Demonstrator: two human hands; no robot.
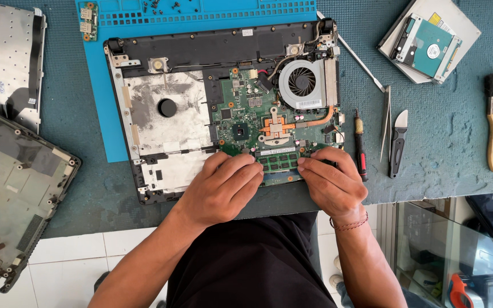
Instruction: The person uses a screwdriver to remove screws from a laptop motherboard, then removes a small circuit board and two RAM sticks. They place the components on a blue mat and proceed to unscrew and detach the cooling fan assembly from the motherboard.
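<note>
- Pressing fingertips against both ends of the memory module (278, 161), the left hand (223, 185) and right hand (331, 181) pinch it.
- Module sits on the opened laptop (166, 122) (fan (302, 83) above).

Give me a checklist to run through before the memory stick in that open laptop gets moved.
1. Both hands on the memory stick: ok; left hand and right hand touch its two ends.
2. Side clips released: cannot tell; fingertips cover them.
3. Stick flat or tilted up: cannot tell from above.
4. Laptop base steady: ok; it lies flat, partly on the blue mat.
5. Tools clear of the board: ok; screwdriver, tweezers and knife lie to its right.
6. Loose screws off the board: ok; they sit on the mat's top edge.
</note>
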